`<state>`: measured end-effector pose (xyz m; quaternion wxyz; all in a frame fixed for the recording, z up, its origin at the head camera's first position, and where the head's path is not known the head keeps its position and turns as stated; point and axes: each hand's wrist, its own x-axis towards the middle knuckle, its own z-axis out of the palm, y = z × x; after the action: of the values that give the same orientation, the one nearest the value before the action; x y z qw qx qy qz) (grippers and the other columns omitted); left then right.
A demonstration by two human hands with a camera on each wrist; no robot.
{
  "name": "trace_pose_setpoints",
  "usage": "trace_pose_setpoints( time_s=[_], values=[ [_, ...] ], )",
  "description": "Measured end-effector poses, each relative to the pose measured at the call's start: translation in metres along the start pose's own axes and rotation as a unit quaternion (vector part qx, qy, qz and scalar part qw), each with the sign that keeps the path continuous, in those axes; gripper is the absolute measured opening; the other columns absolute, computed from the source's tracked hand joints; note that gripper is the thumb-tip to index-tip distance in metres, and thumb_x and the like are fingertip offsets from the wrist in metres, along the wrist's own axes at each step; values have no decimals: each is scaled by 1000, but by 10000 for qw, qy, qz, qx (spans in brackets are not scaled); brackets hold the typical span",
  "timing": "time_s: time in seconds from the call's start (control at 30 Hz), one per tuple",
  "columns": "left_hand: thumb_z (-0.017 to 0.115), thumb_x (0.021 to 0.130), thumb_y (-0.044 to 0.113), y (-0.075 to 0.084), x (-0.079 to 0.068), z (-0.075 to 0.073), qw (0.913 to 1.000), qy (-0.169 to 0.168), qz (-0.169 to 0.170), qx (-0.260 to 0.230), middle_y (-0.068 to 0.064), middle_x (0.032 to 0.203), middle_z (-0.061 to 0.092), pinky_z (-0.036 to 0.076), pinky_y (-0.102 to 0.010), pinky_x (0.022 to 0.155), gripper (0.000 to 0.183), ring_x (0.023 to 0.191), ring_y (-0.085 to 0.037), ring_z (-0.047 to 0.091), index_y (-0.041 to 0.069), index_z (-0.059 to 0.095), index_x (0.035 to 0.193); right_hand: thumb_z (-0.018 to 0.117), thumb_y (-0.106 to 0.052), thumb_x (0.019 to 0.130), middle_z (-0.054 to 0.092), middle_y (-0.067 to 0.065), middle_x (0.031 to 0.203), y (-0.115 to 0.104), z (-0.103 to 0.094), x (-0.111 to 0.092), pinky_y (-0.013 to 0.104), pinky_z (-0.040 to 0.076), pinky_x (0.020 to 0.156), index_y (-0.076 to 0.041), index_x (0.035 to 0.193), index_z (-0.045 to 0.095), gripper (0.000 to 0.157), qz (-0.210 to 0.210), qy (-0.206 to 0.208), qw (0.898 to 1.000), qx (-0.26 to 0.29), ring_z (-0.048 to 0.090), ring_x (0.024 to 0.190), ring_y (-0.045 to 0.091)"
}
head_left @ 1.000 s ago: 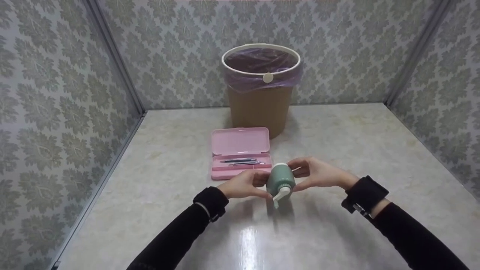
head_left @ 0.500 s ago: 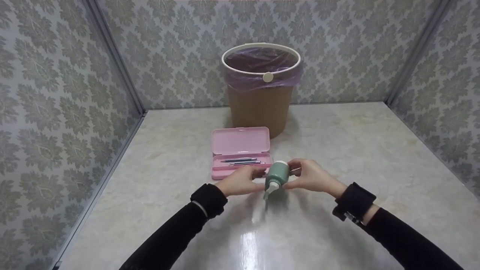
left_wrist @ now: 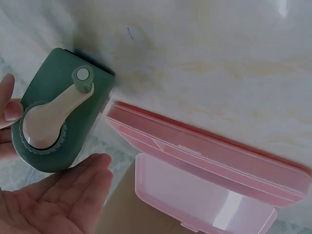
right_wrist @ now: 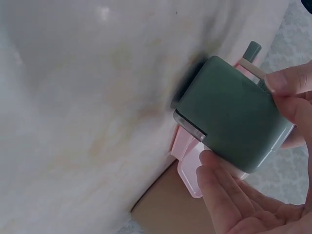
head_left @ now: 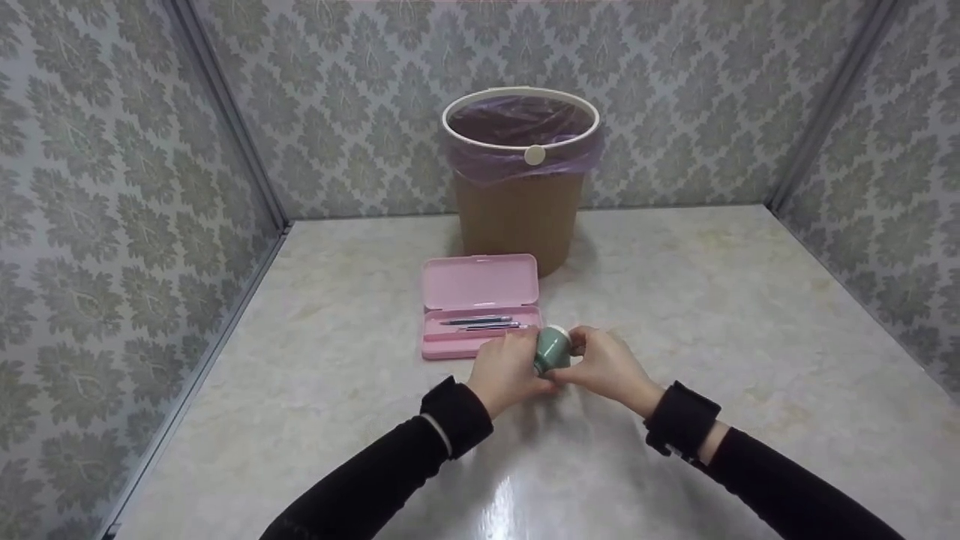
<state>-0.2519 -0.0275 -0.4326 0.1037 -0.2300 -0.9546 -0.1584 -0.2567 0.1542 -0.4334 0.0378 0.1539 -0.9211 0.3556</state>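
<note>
A green pencil sharpener (head_left: pixel 552 349) with a cream crank (left_wrist: pixel 53 114) is tilted above the table, just right of an open pink pencil case (head_left: pixel 480 285). My right hand (head_left: pixel 607 371) grips it from the right, thumb on the near side, fingers (right_wrist: pixel 217 187) along the other edge. Close against its left side is my left hand (head_left: pixel 510 371), back up, hiding the crank from the head view. In the left wrist view the left fingers (left_wrist: pixel 90 183) look fairly straight beside the sharpener's body, and the crank stands uncovered.
Several pens (head_left: pixel 480 321) lie in the case. Behind it stands a brown waste bin (head_left: pixel 517 217) with a purple liner and a cream rim. Patterned wall panels (head_left: pixel 360 112) bound the pale table (head_left: pixel 712 300) at the back and sides.
The left hand has moved right and turned its back upward, covering the crank in the head view. The right hand and the pencil sharpener have shifted slightly left, and the sharpener has turned.
</note>
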Motion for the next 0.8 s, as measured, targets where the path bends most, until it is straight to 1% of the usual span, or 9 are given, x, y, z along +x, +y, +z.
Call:
trace_pose_setpoints(
  time_s=[0.07, 0.17, 0.27, 0.37, 0.43, 0.5, 0.63, 0.7, 0.8],
  values=[
    [90, 72, 44, 2, 1, 2, 9994, 115, 57, 322, -9, 102, 76, 61, -42, 76, 66, 90, -26, 74, 4, 63, 117, 89, -25, 73, 77, 15, 100, 0, 1, 0, 46, 59, 88, 3, 106, 71, 46, -1, 68, 10000, -11, 73, 97, 31],
    [89, 72, 44, 4, 2, 4, 9975, 170, 121, 673, -8, 99, 75, 60, -39, 71, 65, 86, -23, 74, 5, 62, 116, 89, -27, 73, 77, 14, 96, 0, 2, -1, 45, 59, 86, 1, 102, 72, 44, -73, 145, 9998, -71, 73, 94, 31],
    [89, 74, 44, 5, 3, 5, 9953, 107, 116, 951, -7, 98, 76, 60, -37, 69, 68, 85, -23, 74, 4, 62, 122, 90, -29, 73, 76, 12, 91, 1, 2, -2, 42, 58, 83, -2, 97, 72, 40, -148, 204, 9996, -157, 72, 91, 31],
    [88, 75, 43, 6, 3, 6, 9940, 31, 94, 1089, -7, 98, 76, 59, -36, 69, 72, 86, -22, 74, 3, 60, 128, 90, -31, 72, 75, 10, 88, 1, 1, -3, 39, 57, 79, -4, 92, 72, 38, -260, 249, 9990, -256, 71, 87, 26],
    [88, 75, 42, 6, 2, 5, 9942, 46, 98, 1069, -7, 99, 76, 59, -36, 69, 71, 86, -23, 74, 3, 60, 128, 90, -32, 73, 75, 10, 88, 2, 0, -4, 40, 57, 80, -4, 92, 72, 38, -292, 236, 9990, -252, 72, 88, 26],
    [88, 75, 41, 5, 1, 5, 9954, 99, 122, 947, -7, 98, 76, 60, -37, 69, 67, 86, -23, 74, 4, 61, 124, 90, -31, 74, 76, 10, 90, 2, -1, -3, 41, 59, 82, -4, 94, 73, 38, -284, 161, 9993, -201, 73, 90, 27],
    [89, 74, 38, 2, 0, 3, 9974, 147, 167, 691, -8, 99, 76, 60, -39, 71, 60, 86, -24, 74, 6, 63, 118, 89, -30, 76, 78, 13, 97, 4, -6, -2, 44, 61, 87, -2, 101, 75, 40, -203, -172, 9996, -24, 75, 97, 32],
    [89, 74, 37, 1, 0, 1, 9979, 95, 185, 607, -9, 101, 76, 61, -40, 73, 61, 88, -25, 75, 5, 63, 119, 90, -29, 76, 78, 15, 101, 5, -9, -1, 45, 61, 89, 0, 104, 75, 43, -189, -357, 9992, -14, 75, 99, 33],
    [90, 75, 37, -3, 1, -1, 9985, -70, 275, 471, -11, 107, 76, 62, -42, 79, 64, 94, -27, 75, 4, 63, 123, 90, -27, 75, 77, 20, 106, 8, -15, -1, 47, 60, 92, 3, 109, 73, 49, -211, -589, 9980, -129, 74, 103, 36]
  ],
)
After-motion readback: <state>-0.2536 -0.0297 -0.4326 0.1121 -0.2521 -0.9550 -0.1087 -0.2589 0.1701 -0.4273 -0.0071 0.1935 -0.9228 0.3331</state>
